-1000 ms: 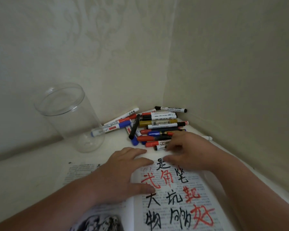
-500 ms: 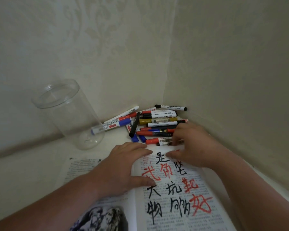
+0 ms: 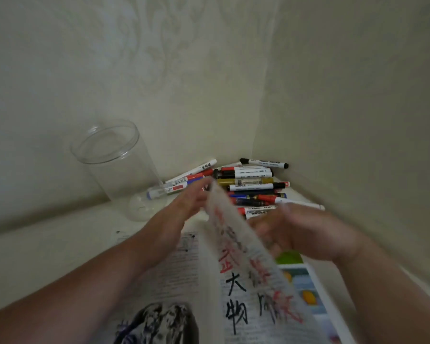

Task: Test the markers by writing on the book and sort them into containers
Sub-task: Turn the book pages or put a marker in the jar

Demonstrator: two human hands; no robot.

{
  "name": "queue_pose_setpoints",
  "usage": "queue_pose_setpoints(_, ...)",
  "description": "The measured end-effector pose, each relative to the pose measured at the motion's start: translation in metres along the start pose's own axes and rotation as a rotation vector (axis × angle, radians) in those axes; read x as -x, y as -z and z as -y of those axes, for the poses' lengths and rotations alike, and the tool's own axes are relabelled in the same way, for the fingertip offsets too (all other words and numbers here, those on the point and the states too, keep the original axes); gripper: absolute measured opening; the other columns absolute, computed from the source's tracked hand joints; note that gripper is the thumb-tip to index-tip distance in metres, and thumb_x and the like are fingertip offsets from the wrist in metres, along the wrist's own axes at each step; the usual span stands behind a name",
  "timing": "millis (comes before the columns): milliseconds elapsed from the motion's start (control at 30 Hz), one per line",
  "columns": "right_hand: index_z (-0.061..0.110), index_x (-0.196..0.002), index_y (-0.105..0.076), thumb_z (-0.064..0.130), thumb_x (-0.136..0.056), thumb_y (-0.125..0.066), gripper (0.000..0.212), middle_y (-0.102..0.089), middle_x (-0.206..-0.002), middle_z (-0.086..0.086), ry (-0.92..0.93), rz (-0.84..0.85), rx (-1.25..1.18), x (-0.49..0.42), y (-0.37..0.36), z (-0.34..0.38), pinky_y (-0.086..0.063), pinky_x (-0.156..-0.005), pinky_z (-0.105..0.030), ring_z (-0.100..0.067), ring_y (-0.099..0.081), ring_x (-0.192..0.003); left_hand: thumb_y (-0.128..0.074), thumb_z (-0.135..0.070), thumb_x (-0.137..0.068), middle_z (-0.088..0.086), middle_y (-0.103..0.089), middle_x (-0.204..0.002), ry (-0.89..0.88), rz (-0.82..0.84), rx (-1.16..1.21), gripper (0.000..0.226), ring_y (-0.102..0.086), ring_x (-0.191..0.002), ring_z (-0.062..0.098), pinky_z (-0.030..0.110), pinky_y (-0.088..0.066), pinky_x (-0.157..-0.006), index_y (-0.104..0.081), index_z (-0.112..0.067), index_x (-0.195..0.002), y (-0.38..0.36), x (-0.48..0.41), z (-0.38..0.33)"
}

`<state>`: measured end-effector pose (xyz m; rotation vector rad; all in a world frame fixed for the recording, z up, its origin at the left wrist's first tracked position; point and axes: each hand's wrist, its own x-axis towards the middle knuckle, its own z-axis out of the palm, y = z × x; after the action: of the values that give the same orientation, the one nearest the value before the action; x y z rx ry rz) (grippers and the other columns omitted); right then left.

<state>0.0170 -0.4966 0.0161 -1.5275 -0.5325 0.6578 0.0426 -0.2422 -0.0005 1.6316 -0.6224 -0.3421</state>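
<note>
An open book lies in front of me on a white surface. One of its pages, written over in black and red marker, stands lifted and blurred. My left hand holds that page at its top edge. Blurred, my right hand sits on the right side behind the page, fingers spread and holding no marker. Under the lifted page a page with coloured pictures shows. A pile of several markers in black, red, blue and gold lies in the corner beyond the book.
A tall clear plastic container stands empty at the left of the pile, with a blue marker lying against its base. Two walls meet in a corner right behind the markers. The white surface stretches out to the left.
Both hands rested flat on the written page before. Now the page has been raised from the right and swings to the left, the left hand at its top and the right hand behind it.
</note>
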Motion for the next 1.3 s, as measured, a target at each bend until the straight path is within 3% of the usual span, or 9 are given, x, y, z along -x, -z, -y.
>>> queue_pose_setpoints(100,0.002,-0.121,-0.07,0.022,-0.093,-0.068,0.035,-0.061,-0.14,-0.006,0.022,0.0,0.293,-0.016,-0.021,-0.003,-0.041,-0.112,-0.054,-0.024,-0.055,-0.132,-0.038,-0.084,-0.08,0.007,-0.07,-0.124,-0.016,-0.027,0.015,0.088,-0.064,-0.119,0.017,0.037,-0.044,-0.108,-0.057,-0.017,-0.134,0.017,-0.013,-0.029)
queue_pose_setpoints(200,0.008,-0.124,-0.07,0.004,-0.089,-0.072,0.036,-0.058,-0.142,0.011,-0.006,-0.005,0.442,-0.026,-0.04,-0.005,-0.039,-0.115,-0.041,-0.007,-0.051,-0.134,-0.053,-0.08,-0.078,0.002,-0.073,-0.116,-0.025,0.011,-0.129,0.065,-0.063,-0.12,0.025,0.036,-0.048,-0.099,-0.064,-0.035,-0.124,0.044,-0.016,-0.057)
queue_pose_setpoints(367,0.025,-0.124,-0.071,0.014,-0.085,-0.078,0.041,-0.051,-0.145,0.023,-0.004,-0.041,0.766,-0.04,-0.056,-0.011,-0.036,-0.114,-0.022,0.012,-0.041,-0.133,-0.068,-0.06,-0.082,-0.023,-0.065,-0.106,-0.107,0.001,-0.845,0.044,-0.064,-0.097,-0.001,0.032,-0.054,-0.086,-0.057,-0.047,-0.123,0.048,-0.009,-0.073)
queue_pose_setpoints(533,0.027,-0.121,-0.072,0.028,-0.085,-0.08,0.037,-0.057,-0.137,0.023,0.021,-0.064,0.89,-0.045,-0.059,-0.019,-0.039,-0.11,-0.019,0.013,-0.045,-0.128,-0.058,-0.046,-0.097,-0.024,-0.064,-0.108,0.133,0.167,-1.057,0.023,-0.059,-0.096,-0.005,0.023,-0.049,-0.086,-0.061,-0.043,-0.119,0.046,-0.005,-0.034)
queue_pose_setpoints(700,0.039,-0.113,-0.066,0.05,-0.087,-0.069,0.028,-0.059,-0.108,0.023,-0.114,-0.328,1.268,-0.037,-0.03,-0.006,-0.05,-0.095,-0.026,0.003,-0.054,-0.106,-0.053,-0.063,-0.091,-0.019,-0.052,-0.121,0.115,0.198,-1.151,0.045,-0.049,-0.113,0.002,0.032,-0.045,-0.099,-0.058,-0.037,-0.127,0.033,0.001,0.008)
queue_pose_setpoints(800,0.039,-0.121,-0.063,0.058,-0.083,-0.07,0.043,-0.055,-0.113,0.022,-0.364,-0.43,1.294,-0.023,-0.006,-0.001,-0.051,-0.093,-0.027,0.0,-0.053,-0.103,-0.048,-0.073,-0.088,-0.015,-0.049,-0.125,0.051,0.109,-1.153,0.058,-0.045,-0.117,0.006,0.033,-0.042,-0.102,-0.054,-0.036,-0.133,0.015,-0.011,0.019)
queue_pose_setpoints(967,0.032,-0.126,-0.064,0.068,-0.078,-0.066,0.06,-0.055,-0.122,0.012,-0.482,-0.503,1.334,-0.011,0.009,-0.004,-0.047,-0.097,-0.032,-0.009,-0.05,-0.111,-0.05,-0.066,-0.092,-0.016,-0.045,-0.145,-0.015,0.16,-1.109,0.061,-0.035,-0.135,0.007,0.037,-0.028,-0.114,-0.044,-0.036,-0.145,-0.007,-0.026,0.028)
queue_pose_setpoints(1200,0.033,-0.106,-0.07,0.076,-0.074,-0.062,0.055,-0.052,-0.108,0.011,-0.452,-0.508,1.335,-0.007,0.015,-0.005,-0.045,-0.091,-0.035,-0.012,-0.047,-0.107,-0.068,-0.053,-0.087,-0.032,-0.043,-0.128,-0.124,-0.027,-0.91,0.055,-0.032,-0.117,-0.013,0.025,-0.027,-0.111,-0.051,-0.042,-0.139,-0.008,-0.016,0.042)
queue_pose_setpoints(1300,0.025,-0.089,-0.072,0.065,-0.08,-0.066,0.042,-0.062,-0.097,0.007,-0.253,-0.705,1.1,-0.003,0.016,-0.002,-0.05,-0.083,-0.034,-0.012,-0.058,-0.094,-0.068,-0.054,-0.087,-0.036,-0.041,-0.127,-0.095,-0.065,-0.865,0.053,-0.036,-0.119,-0.011,0.015,-0.03,-0.101,-0.048,-0.048,-0.135,-0.009,-0.015,0.04)
